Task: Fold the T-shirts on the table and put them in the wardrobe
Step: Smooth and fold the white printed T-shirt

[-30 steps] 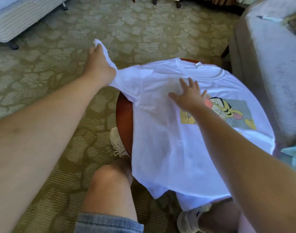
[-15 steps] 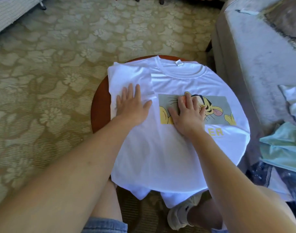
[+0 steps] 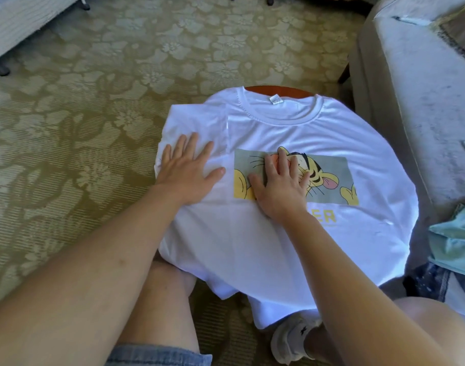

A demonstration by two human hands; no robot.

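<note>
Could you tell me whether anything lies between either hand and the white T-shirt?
Nothing visible does: the left hand lies flat on the folded-in sleeve of the white cartoon-print T-shirt, and the right hand presses its printed front directly. The wardrobe is not in view.

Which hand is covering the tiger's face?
The right hand: it lies flat on the tiger print. The left hand presses the folded-in plain white sleeve.

Left arm [image 3: 94,273] and right arm [image 3: 358,281] reach forward, bare. Left grip [image 3: 189,173] lies flat, palm down, fingers straight and spread, thumb out. Right grip [image 3: 278,188] lies flat too, fingers close together, just beside it.
</note>
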